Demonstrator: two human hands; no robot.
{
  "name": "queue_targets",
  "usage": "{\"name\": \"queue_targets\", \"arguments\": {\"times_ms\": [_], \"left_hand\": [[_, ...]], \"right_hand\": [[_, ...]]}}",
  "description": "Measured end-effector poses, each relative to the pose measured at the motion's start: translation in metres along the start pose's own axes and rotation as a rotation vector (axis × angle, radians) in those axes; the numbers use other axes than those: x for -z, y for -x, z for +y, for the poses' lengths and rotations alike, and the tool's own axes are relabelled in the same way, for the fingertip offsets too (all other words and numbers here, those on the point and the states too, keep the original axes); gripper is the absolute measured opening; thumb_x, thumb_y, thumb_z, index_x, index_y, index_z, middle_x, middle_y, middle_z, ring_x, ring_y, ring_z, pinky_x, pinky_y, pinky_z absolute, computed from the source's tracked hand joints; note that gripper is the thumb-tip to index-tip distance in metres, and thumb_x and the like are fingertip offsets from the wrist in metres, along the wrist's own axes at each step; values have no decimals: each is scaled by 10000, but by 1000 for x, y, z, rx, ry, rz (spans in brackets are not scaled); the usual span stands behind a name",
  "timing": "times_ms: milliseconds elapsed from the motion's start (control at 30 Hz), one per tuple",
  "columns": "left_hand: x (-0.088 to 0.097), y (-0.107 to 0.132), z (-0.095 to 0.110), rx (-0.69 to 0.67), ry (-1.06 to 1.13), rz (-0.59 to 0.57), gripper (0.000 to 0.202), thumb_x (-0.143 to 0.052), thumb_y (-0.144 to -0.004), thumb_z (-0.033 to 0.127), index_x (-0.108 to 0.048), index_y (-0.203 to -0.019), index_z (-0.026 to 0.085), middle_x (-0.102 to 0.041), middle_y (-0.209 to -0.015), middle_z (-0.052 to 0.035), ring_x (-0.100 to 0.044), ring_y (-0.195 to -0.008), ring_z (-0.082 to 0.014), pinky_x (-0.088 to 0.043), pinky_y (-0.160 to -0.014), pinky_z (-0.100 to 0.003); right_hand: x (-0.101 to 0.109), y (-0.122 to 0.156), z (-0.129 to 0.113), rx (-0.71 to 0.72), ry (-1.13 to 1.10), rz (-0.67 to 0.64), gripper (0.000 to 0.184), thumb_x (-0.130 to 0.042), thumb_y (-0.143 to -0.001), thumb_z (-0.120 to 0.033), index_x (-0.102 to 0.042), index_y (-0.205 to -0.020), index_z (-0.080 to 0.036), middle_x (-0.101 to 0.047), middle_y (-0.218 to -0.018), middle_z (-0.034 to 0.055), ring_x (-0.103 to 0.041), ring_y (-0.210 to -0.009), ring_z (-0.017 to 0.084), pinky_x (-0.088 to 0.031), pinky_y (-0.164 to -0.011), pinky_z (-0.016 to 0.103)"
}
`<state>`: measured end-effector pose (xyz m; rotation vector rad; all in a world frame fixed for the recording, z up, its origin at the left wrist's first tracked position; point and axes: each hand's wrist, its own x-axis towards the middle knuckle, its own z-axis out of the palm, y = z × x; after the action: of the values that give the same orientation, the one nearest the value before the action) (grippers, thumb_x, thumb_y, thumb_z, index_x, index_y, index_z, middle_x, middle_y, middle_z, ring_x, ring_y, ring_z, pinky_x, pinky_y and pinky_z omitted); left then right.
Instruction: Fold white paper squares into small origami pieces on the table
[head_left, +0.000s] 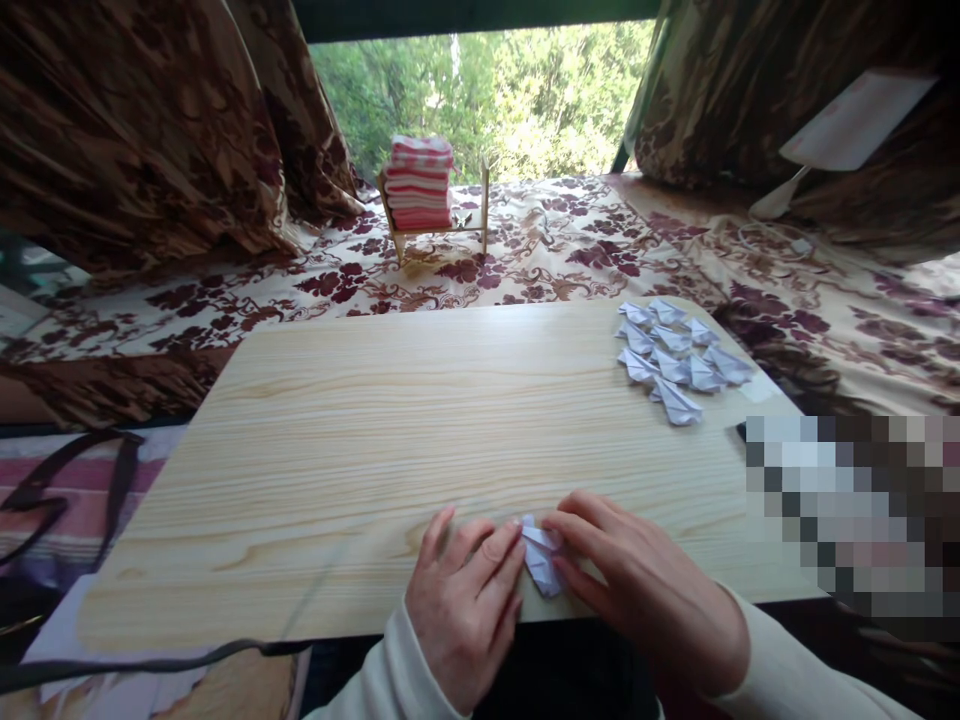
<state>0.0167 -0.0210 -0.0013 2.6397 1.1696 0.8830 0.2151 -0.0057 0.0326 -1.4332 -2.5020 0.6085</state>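
A small piece of folded white paper (541, 562) lies near the front edge of the wooden table, between my two hands. My left hand (466, 590) rests on the tabletop, its index and middle fingertips holding the paper's left edge while the outer fingers spread away. From the other side, my right hand (630, 575) grips the upper right of the paper between thumb and fingers. The fingers partly cover the paper's edges. At the table's far right corner sits a cluster of several folded white paper pieces (673, 368) with pointed shapes.
The light wooden table (360, 430) has rounded corners. Behind it, a small rack (485, 215) bears stacked pink-and-white cloths (420, 185) on floral fabric. A white lamp (855, 120) stands back right. A dark strap (150, 665) crosses the front left. A pixelated patch covers the right edge.
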Motion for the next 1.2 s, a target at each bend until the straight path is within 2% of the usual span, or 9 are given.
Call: {"name": "queue_targets", "arguments": {"times_ms": [267, 433, 567, 733, 1200], "left_hand": [[2, 3, -4, -35, 22, -30, 315, -445, -869, 212, -583, -1149, 172, -579, -1246, -28, -483, -1087, -210, -156, -1072, -462], [3, 1, -4, -29, 8, -31, 302, -459, -865, 233, -591, -1131, 181, -589, -1230, -34, -494, -1085, -200, -163, -1081, -455], [4, -1, -3, -24, -17, -25, 295, -470, -855, 232, -596, -1118, 192, -601, -1208, -32, -501, -1077, -193, -161, -1088, -456], [3, 0, -2, -19, -44, -27, 311, -420, -861, 198, -595, -1119, 188, -601, -1205, -37, -496, -1079, -196, -138, -1089, -480], [7, -5, 4, -1, -40, -3, 284, -488, -846, 204, -604, -1104, 178, -618, -1189, -15, -513, -1060, -186, -114, -1104, -448]], "right_hand": [[-6, -3, -2, 148, 171, 119, 108, -586, -794, -101, -545, -841, -189, -530, -764, 9, -502, -672, 180, -364, -571, 299], [-7, -3, 0, 201, 186, 150, 158, -626, -767, -102, -560, -896, -164, -545, -804, 24, -491, -703, 180, -367, -602, 295], [-6, -3, 0, 243, 173, 163, 81, -520, -843, -109, -568, -895, -148, -545, -809, 43, -475, -719, 181, -365, -617, 294], [-4, -4, -4, 298, 212, 223, 209, -375, -911, -115, -581, -890, -143, -538, -778, 53, -458, -706, 175, -357, -621, 290], [-6, -4, -8, 348, 262, 227, 298, -311, -923, -93, -592, -831, -129, -514, -720, 53, -418, -661, 175, -314, -597, 306]]}}
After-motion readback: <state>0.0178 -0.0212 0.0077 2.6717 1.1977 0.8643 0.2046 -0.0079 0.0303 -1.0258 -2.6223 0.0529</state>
